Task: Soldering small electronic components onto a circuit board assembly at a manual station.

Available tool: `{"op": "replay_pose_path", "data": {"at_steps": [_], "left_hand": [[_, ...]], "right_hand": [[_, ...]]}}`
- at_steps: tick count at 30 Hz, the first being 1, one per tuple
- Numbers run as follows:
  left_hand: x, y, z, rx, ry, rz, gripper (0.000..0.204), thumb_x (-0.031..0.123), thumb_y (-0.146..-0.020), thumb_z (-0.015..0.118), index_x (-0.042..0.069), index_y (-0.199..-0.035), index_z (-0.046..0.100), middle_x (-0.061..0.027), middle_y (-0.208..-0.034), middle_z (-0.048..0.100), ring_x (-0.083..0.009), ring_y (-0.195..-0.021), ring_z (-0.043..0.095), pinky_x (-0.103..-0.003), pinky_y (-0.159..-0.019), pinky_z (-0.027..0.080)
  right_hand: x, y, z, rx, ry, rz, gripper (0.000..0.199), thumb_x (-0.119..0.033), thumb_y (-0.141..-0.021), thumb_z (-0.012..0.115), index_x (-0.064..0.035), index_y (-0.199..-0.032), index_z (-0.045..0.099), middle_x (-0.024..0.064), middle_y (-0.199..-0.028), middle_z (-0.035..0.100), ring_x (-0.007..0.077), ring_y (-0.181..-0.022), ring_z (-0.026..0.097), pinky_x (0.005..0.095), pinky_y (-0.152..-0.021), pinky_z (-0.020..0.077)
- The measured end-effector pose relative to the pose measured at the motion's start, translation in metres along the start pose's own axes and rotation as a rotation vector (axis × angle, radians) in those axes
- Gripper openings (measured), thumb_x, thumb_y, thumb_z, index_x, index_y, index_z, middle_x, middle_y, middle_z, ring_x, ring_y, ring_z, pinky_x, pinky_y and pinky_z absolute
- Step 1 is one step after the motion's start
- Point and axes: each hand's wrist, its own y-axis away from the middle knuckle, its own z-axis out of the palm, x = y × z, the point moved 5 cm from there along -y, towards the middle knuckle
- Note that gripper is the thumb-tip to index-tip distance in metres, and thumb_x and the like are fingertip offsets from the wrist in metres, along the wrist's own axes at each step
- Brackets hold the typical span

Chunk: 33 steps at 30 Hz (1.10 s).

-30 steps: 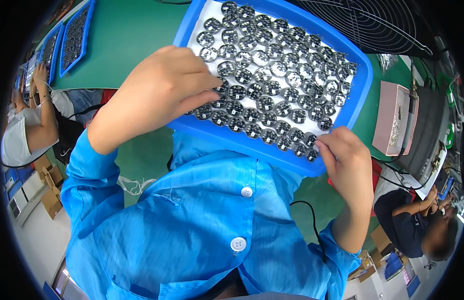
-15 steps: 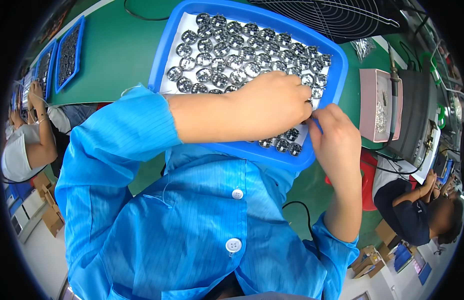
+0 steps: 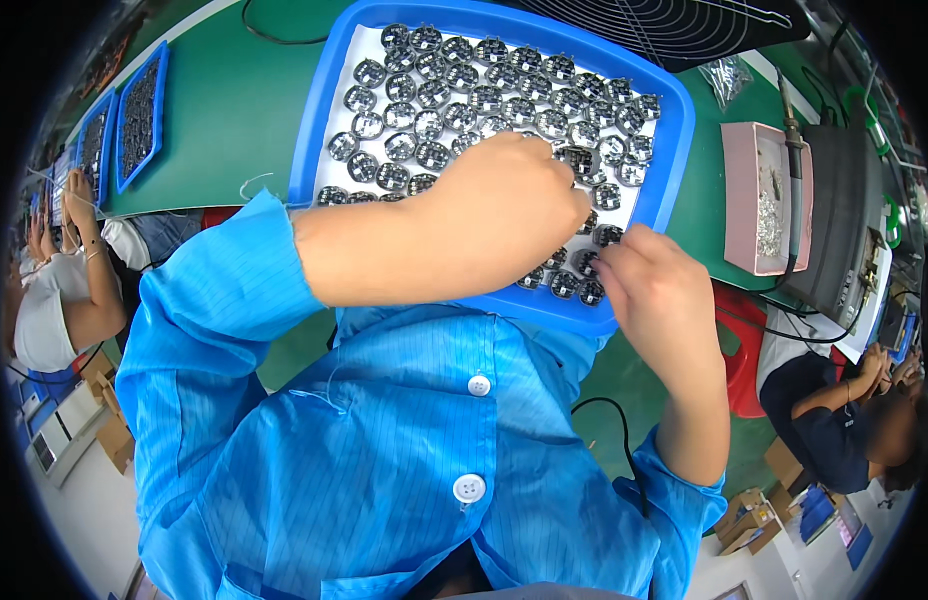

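Observation:
A blue tray [image 3: 674,150] lined with white holds several rows of small round metal parts [image 3: 454,90] on the green table. My left hand [image 3: 514,215] reaches across the tray from the left. Its fingers curl down onto parts near the tray's right middle, and the fingertips are hidden. My right hand [image 3: 654,290] sits at the tray's near right corner with thumb and fingers pinched at a round metal part [image 3: 589,262] there. Both forearms wear rolled blue coat sleeves.
A pink box [image 3: 759,200] with small metal bits and a grey machine [image 3: 844,240] stand to the right. A black wire fan guard [image 3: 664,25] lies behind the tray. Two more blue trays [image 3: 139,110] sit far left. Other people work at the left [image 3: 54,300] and lower right [image 3: 834,420].
My left hand has slid right and further over the tray, from its left part to its right middle. My right hand has moved from the tray's edge onto the parts at the near right corner.

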Motion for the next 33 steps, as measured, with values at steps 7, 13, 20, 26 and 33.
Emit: {"op": "replay_pose_path", "data": {"at_steps": [7,13,20,26,33], "left_hand": [[0.0,0.001,0.007,-0.032,0.049,0.014,0.015,0.009,-0.076,0.07,0.002,-0.089,0.073,-0.0149,-0.089,0.072,-0.0309,-0.088,0.072,-0.042,-0.074,0.059],[-0.003,0.004,0.012,-0.067,0.07,0.042,0.014,0.009,-0.079,0.069,0.003,-0.091,0.073,-0.0143,-0.092,0.071,-0.0323,-0.09,0.073,-0.043,-0.075,0.06],[-0.034,0.017,-0.023,0.026,0.14,-0.008,0.016,0.016,-0.092,0.07,0.002,-0.098,0.072,-0.0133,-0.093,0.069,-0.0332,-0.09,0.07,-0.044,-0.079,0.057],[-0.088,0.052,-0.06,0.185,0.148,-0.162,0.013,0.015,-0.091,0.071,0.003,-0.095,0.074,-0.0147,-0.092,0.073,-0.0363,-0.088,0.07,-0.046,-0.079,0.056],[-0.093,0.095,-0.063,0.096,0.184,-0.224,0.013,0.017,-0.09,0.071,0.004,-0.091,0.074,-0.0151,-0.087,0.07,-0.0363,-0.088,0.069,-0.047,-0.08,0.055]], "right_hand": [[0.002,-0.01,-0.011,0.178,0.043,0.122,0.007,-0.006,-0.085,0.075,-0.0021,-0.088,0.071,0.0119,-0.086,0.06,0.0333,-0.081,0.064,0.043,-0.069,0.0522],[0.002,-0.012,-0.002,0.002,0.051,0.11,0.008,-0.004,-0.085,0.074,-0.002,-0.092,0.071,0.0132,-0.088,0.061,0.0337,-0.085,0.065,0.0438,-0.073,0.0523],[-0.009,-0.026,-0.005,0.051,0.021,0.094,0.015,-0.007,-0.084,0.077,-0.0012,-0.098,0.072,0.0131,-0.09,0.063,0.0337,-0.085,0.065,0.0432,-0.074,0.0528],[-0.028,-0.042,0.008,0.058,-0.048,0.02,0.021,-0.012,-0.084,0.08,-0.0024,-0.101,0.073,0.0111,-0.094,0.066,0.0318,-0.086,0.066,0.0412,-0.074,0.054],[-0.058,-0.069,0.023,0.09,-0.05,-0.038,0.023,-0.014,-0.084,0.081,-0.005,-0.104,0.074,0.0082,-0.094,0.066,0.0289,-0.083,0.066,0.0396,-0.069,0.0535]]}}
